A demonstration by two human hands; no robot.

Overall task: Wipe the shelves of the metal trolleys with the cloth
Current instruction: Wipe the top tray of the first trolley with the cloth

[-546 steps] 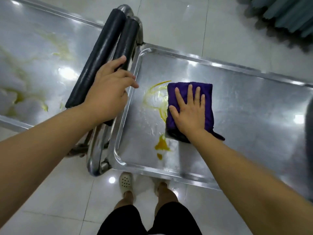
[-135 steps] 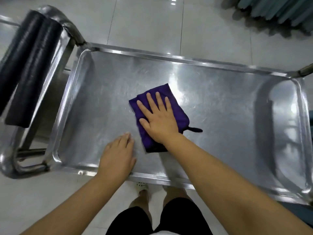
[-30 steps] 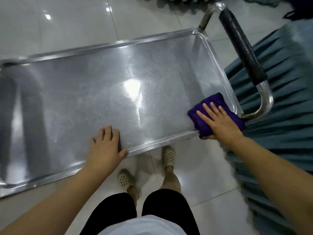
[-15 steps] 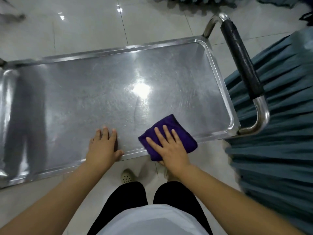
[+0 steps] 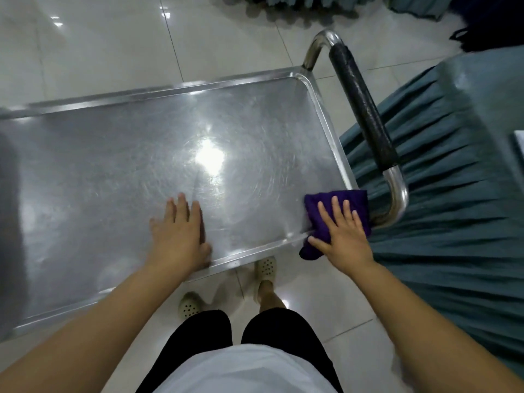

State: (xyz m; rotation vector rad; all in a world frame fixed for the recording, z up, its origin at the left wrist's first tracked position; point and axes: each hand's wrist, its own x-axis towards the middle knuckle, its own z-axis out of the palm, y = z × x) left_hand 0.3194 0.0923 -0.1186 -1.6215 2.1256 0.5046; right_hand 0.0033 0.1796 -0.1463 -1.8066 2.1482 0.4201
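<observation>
Here, right hand (image 5: 343, 239) flat, pressing cloth (image 5: 359, 198)

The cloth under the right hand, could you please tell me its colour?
Dark purple cloth, clearest in the head view.

Left hand (image 5: 178, 236): centre of frame, palm down. Fingers straight and close together, pointing up-frame; thumb out to the right. Lies flat on the trolley shelf (image 5: 113, 165), just inside its lower rim. Left forearm bare, runs in from the lower left corner, wrist straight.

Right hand (image 5: 343, 234): right of centre, palm down. Fingers straight and spread, thumb splayed left. Presses flat on the purple cloth (image 5: 312, 214) at the shelf's lower right corner; nothing gripped. Right forearm bare, enters from the lower right edge, angled up and left.

Hands well apart, at about the same height in the frame.
</observation>
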